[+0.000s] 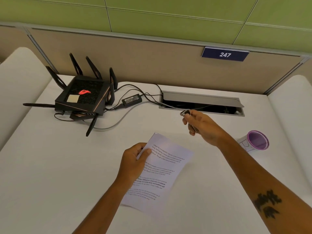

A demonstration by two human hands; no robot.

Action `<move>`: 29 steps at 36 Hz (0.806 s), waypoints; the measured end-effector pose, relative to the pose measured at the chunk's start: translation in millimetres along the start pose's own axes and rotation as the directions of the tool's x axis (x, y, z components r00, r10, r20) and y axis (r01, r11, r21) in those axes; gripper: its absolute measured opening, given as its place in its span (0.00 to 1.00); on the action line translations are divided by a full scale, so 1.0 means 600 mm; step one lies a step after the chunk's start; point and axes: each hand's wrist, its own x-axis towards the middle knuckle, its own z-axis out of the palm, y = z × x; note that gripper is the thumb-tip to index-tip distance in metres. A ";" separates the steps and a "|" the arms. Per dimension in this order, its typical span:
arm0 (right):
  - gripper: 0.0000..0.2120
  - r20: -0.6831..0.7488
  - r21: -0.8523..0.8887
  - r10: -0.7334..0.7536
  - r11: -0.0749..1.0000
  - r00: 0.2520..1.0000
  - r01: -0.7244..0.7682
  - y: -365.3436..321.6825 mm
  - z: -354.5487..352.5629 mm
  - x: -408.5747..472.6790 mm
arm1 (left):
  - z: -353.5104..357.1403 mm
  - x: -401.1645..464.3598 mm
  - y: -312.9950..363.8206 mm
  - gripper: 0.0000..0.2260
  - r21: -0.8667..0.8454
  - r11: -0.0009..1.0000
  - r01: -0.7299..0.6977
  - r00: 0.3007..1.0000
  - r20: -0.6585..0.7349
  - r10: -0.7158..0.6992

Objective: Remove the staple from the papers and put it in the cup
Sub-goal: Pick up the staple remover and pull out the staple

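My left hand (pixel 135 162) grips the printed papers (pixel 162 173) by their left edge, with the sheets tilted above the white desk (pixel 59 174). The staple itself is too small to make out. My right hand (pixel 201 126) is raised beyond the papers' top right corner and is closed on a small metal staple remover (pixel 185 113), whose shiny tip sticks out past my fingers. The white paper cup (pixel 257 140) with a purple rim and inside stands to the right of my right forearm, apart from both hands.
A black router (pixel 82 97) with several antennas sits at the back left, with a power brick (pixel 132 100) and cables trailing to an open cable hatch (pixel 202 103) at the back centre. A beige partition with a "247" sign (pixel 225 54) closes the desk's far edge.
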 end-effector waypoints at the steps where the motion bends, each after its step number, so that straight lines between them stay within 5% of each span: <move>1: 0.14 0.035 -0.046 -0.018 0.999 0.999 0.020 -0.015 0.005 -0.008 | -0.002 -0.004 0.002 0.05 0.002 1.000 -0.007 1.000 0.005 0.007; 6: 0.12 0.182 -0.332 -0.040 0.938 0.982 0.100 -0.078 0.035 -0.041 | -0.009 -0.021 0.008 0.04 0.001 0.999 -0.045 0.999 0.028 0.045; 13: 0.25 0.301 -0.705 -0.054 0.660 0.952 0.260 -0.112 0.078 -0.066 | -0.014 -0.041 0.001 0.05 0.024 0.997 -0.077 0.997 0.032 0.077; 21: 0.27 0.351 -0.849 -0.049 0.404 0.935 0.340 -0.128 0.114 -0.087 | -0.021 -0.059 -0.009 0.07 0.047 0.988 -0.147 0.989 0.042 0.145; 29: 0.25 0.378 -0.878 -0.037 0.302 0.925 0.371 -0.134 0.141 -0.100 | -0.029 -0.072 -0.020 0.07 0.111 0.980 -0.166 0.984 0.086 0.157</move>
